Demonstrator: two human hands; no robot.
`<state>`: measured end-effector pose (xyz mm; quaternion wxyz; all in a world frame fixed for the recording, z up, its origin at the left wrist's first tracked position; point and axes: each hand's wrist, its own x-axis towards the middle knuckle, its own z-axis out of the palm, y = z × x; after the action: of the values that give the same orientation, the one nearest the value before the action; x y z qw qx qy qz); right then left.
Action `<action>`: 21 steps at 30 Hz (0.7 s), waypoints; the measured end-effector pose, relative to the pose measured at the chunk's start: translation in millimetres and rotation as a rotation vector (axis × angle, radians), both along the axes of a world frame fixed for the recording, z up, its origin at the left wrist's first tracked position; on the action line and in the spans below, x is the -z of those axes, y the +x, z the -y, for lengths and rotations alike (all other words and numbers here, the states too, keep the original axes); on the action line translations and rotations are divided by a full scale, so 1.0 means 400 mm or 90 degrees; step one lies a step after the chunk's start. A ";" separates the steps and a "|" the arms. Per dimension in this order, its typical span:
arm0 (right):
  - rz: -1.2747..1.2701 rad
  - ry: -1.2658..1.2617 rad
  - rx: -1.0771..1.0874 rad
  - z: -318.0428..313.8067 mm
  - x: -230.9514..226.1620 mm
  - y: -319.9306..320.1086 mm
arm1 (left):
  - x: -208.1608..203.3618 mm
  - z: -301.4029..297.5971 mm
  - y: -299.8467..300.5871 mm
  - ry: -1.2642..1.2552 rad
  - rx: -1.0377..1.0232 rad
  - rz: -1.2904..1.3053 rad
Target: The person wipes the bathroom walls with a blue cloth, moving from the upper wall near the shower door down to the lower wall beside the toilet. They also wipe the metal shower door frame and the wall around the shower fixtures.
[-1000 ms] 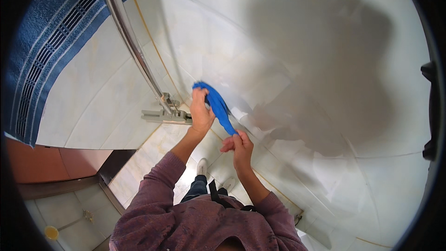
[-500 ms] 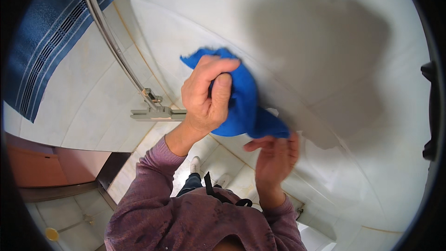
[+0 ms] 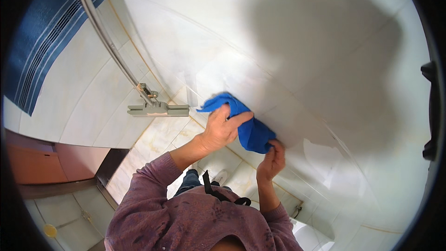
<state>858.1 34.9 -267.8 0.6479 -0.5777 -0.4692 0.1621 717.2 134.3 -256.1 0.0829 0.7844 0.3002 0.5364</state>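
Blue cloth (image 3: 248,128), gripped by both closed hands, left (image 3: 222,130) and right (image 3: 273,159), presses against the white tiled wall (image 3: 288,42).

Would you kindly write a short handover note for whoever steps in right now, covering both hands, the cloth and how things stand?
Left hand: fingers closed over the upper part of the blue cloth, pressing it against the white tiled wall.
Right hand: pinching the cloth's lower corner from below.
Nearby: a squeegee on a metal pole leans against the wall to the left; a blue striped towel hangs at upper left.
Done: the cloth is bunched and on the wall. How much of the wall has been wiped cannot be told.
Left: probably the rest of the wall; keep hold of the cloth.
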 end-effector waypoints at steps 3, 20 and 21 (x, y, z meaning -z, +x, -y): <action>-0.095 -0.084 -0.054 0.002 0.059 -0.003 | 0.071 0.021 -0.021 -0.093 0.079 -0.035; 0.002 0.308 0.211 -0.037 -0.307 -0.060 | -0.359 -0.010 0.161 0.317 0.133 0.204; 0.002 0.257 0.270 -0.039 -0.300 -0.058 | -0.346 -0.010 0.152 0.310 0.148 0.175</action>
<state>834.8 50.6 -147.7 0.7686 -0.5224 -0.3616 -0.0747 778.1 138.5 -117.5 -0.0067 0.7302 0.0570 0.6808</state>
